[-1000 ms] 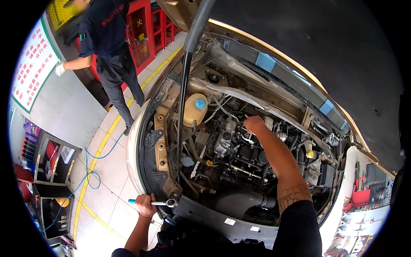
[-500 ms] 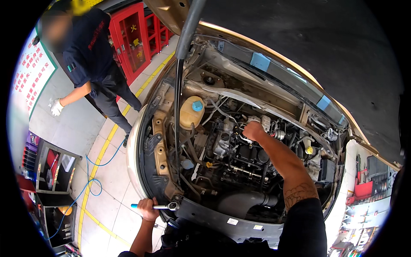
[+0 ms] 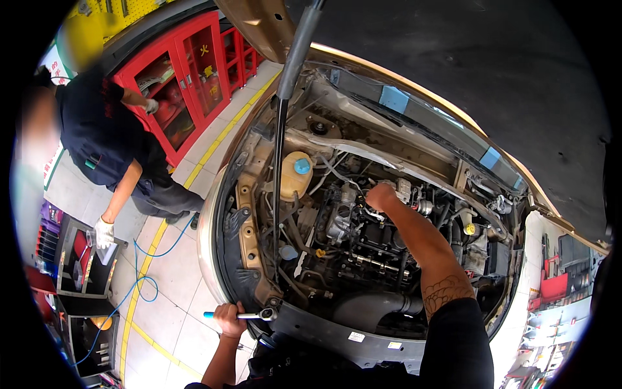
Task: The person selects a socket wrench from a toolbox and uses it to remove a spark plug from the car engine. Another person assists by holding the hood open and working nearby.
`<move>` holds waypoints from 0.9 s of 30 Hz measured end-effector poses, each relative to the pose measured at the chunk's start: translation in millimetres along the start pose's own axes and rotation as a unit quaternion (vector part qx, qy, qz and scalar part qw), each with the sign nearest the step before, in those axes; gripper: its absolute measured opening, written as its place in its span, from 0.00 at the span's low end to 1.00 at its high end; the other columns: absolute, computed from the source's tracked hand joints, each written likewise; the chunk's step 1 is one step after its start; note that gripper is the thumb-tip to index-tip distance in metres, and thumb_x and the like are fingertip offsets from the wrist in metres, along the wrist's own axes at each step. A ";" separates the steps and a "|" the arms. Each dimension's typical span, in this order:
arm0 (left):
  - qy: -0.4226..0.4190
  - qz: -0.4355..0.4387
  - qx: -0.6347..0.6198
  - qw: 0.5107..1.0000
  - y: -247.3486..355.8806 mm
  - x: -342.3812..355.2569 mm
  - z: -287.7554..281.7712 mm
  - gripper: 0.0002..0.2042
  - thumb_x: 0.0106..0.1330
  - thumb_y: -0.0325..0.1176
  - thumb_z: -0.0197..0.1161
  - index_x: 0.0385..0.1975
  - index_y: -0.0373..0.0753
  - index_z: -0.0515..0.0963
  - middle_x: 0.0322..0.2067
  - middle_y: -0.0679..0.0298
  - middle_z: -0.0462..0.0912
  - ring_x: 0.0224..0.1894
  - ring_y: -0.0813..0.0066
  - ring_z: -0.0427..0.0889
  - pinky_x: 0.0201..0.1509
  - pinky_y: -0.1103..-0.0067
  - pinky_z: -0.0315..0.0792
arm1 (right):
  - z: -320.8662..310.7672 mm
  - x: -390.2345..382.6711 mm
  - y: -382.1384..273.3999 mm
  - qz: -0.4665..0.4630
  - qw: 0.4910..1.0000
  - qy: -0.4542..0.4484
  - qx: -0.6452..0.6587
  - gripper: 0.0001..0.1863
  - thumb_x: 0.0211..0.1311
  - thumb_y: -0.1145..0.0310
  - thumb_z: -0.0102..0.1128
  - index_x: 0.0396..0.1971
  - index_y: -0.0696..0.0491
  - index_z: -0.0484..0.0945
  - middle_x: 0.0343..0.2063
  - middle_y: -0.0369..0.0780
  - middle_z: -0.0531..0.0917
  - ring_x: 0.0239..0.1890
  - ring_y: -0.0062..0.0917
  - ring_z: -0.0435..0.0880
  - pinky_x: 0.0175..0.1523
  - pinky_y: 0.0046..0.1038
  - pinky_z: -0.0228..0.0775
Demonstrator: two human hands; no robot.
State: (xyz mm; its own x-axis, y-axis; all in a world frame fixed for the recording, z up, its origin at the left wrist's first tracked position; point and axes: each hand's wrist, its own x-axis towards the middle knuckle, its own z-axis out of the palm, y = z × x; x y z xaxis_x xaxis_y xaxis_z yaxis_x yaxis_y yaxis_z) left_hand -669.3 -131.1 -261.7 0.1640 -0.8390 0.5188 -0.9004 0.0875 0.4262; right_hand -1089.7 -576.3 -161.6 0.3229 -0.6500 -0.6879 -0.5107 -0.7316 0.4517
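My left hand [image 3: 229,319] is wrapped round the handle of a ratchet wrench [image 3: 265,314] with a blue grip end. It holds the wrench level at the car's front edge, with the ratchet head over the dark front panel [image 3: 311,322]. Reaching into the engine bay, my right hand [image 3: 381,196] is closed at the upper middle of the engine [image 3: 372,233], among hoses and metal parts. Its fingertips point away, and whatever they grip is hidden. To the left of that hand sits a yellowed coolant tank [image 3: 293,187] with a blue cap.
A prop rod [image 3: 278,155] holds up the hood [image 3: 466,71]. At left, a person in dark clothes [image 3: 107,129] with white gloves leans over a tool cart [image 3: 68,295]. Behind them stands a red cabinet [image 3: 170,107]. A blue hose [image 3: 137,280] lies on the floor.
The co-worker has stepped toward the tool cart and bent down, one gloved hand lowered to it. My view has shifted slightly; both my hands keep nearly the same places.
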 end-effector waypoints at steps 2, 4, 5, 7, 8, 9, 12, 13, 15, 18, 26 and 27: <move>0.000 0.002 -0.004 1.000 2.5 1.3 -0.7 0.18 0.59 0.26 0.65 0.14 0.42 0.62 0.13 0.58 0.65 0.16 0.55 0.68 0.23 0.62 0.58 | 18.7 -1.7 -1.6 -0.026 0.997 0.049 -0.053 0.05 0.62 0.69 0.68 0.35 0.45 0.90 0.41 0.36 0.89 0.46 0.34 0.88 0.42 0.41 0.84; 0.002 0.000 -0.002 1.000 2.3 1.5 0.9 0.18 0.59 0.26 0.65 0.14 0.42 0.62 0.14 0.58 0.65 0.16 0.55 0.68 0.23 0.62 0.59 | 29.7 -9.6 0.0 -0.055 0.991 0.108 -0.058 0.05 0.60 0.70 0.68 0.33 0.45 0.90 0.39 0.35 0.89 0.45 0.32 0.89 0.41 0.40 0.84; 0.003 0.000 -0.001 1.000 1.6 1.0 0.7 0.18 0.59 0.26 0.65 0.14 0.42 0.62 0.14 0.58 0.66 0.16 0.54 0.68 0.23 0.62 0.59 | 29.5 -12.5 -0.4 -0.059 0.990 0.115 -0.065 0.05 0.60 0.71 0.68 0.33 0.45 0.90 0.38 0.35 0.90 0.44 0.32 0.89 0.41 0.39 0.84; 0.005 -0.003 0.005 1.000 0.4 -1.9 -0.2 0.17 0.59 0.26 0.65 0.14 0.42 0.62 0.14 0.58 0.66 0.16 0.54 0.68 0.23 0.62 0.59 | 14.5 -24.5 -6.6 -0.059 0.989 0.105 -0.083 0.05 0.61 0.71 0.67 0.33 0.45 0.90 0.37 0.35 0.90 0.44 0.31 0.89 0.41 0.39 0.84; 0.006 -0.003 0.005 1.000 0.4 -2.0 0.3 0.17 0.59 0.26 0.65 0.14 0.42 0.63 0.14 0.58 0.66 0.16 0.54 0.69 0.23 0.62 0.59 | 8.1 -31.7 -9.5 -0.053 0.990 0.087 -0.093 0.06 0.62 0.71 0.67 0.33 0.45 0.90 0.36 0.35 0.90 0.43 0.31 0.89 0.40 0.39 0.84; 0.006 -0.004 0.004 1.000 0.4 -2.4 0.7 0.17 0.59 0.27 0.65 0.14 0.42 0.63 0.14 0.58 0.66 0.16 0.54 0.69 0.23 0.62 0.59 | 6.2 -31.8 -11.0 -0.029 0.994 0.078 -0.077 0.06 0.62 0.70 0.67 0.34 0.44 0.90 0.37 0.35 0.89 0.44 0.32 0.89 0.40 0.39 0.84; 0.008 -0.001 0.000 1.000 2.0 1.6 0.1 0.17 0.59 0.27 0.65 0.14 0.42 0.63 0.14 0.58 0.67 0.17 0.54 0.69 0.23 0.62 0.59 | 13.8 -24.0 -12.8 0.039 0.998 0.048 -0.005 0.05 0.64 0.70 0.67 0.36 0.45 0.90 0.38 0.36 0.89 0.43 0.34 0.88 0.39 0.40 0.83; 0.008 -0.002 0.000 1.000 2.4 2.7 0.0 0.17 0.59 0.27 0.65 0.14 0.42 0.63 0.14 0.58 0.67 0.17 0.54 0.69 0.23 0.62 0.59 | 14.1 -20.3 -12.1 0.057 0.997 0.038 0.029 0.05 0.64 0.70 0.67 0.36 0.45 0.89 0.38 0.37 0.88 0.41 0.34 0.88 0.39 0.40 0.82; 0.007 -0.003 0.000 1.000 3.8 3.0 0.1 0.17 0.60 0.28 0.65 0.13 0.42 0.63 0.14 0.58 0.67 0.17 0.53 0.69 0.23 0.61 0.59 | 15.0 -14.2 -7.9 0.098 0.990 0.006 0.104 0.04 0.64 0.71 0.67 0.35 0.47 0.88 0.37 0.38 0.87 0.37 0.34 0.86 0.36 0.41 0.80; 0.008 -0.006 0.006 1.000 0.7 -0.1 -0.1 0.18 0.59 0.28 0.66 0.13 0.42 0.64 0.14 0.57 0.67 0.16 0.53 0.69 0.23 0.61 0.59 | 0.8 -6.5 -4.7 0.145 0.969 -0.040 0.195 0.04 0.63 0.72 0.65 0.37 0.50 0.86 0.39 0.41 0.85 0.35 0.33 0.83 0.35 0.43 0.75; 0.005 -0.005 0.004 1.000 0.9 0.1 1.0 0.18 0.59 0.27 0.66 0.13 0.42 0.63 0.13 0.57 0.67 0.15 0.53 0.68 0.22 0.62 0.59 | 16.4 26.1 21.7 0.086 0.920 -0.201 0.326 0.13 0.64 0.65 0.66 0.46 0.50 0.87 0.46 0.40 0.88 0.44 0.33 0.87 0.44 0.43 0.78; 0.007 -0.007 0.007 1.000 0.9 -1.1 -0.4 0.18 0.59 0.27 0.66 0.13 0.42 0.63 0.13 0.57 0.67 0.15 0.53 0.68 0.22 0.62 0.58 | 12.3 28.2 17.4 0.082 0.944 -0.171 0.270 0.12 0.63 0.65 0.68 0.46 0.50 0.87 0.44 0.40 0.88 0.44 0.33 0.87 0.44 0.45 0.77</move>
State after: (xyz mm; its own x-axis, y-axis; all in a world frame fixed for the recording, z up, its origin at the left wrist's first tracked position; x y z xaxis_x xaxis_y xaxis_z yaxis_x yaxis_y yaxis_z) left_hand -670.1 -130.0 -261.6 0.1820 -0.8322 0.5238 -0.9033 0.0690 0.4235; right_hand -1099.3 -604.8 -180.2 -0.0250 -0.5740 -0.8185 -0.8934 -0.3546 0.2760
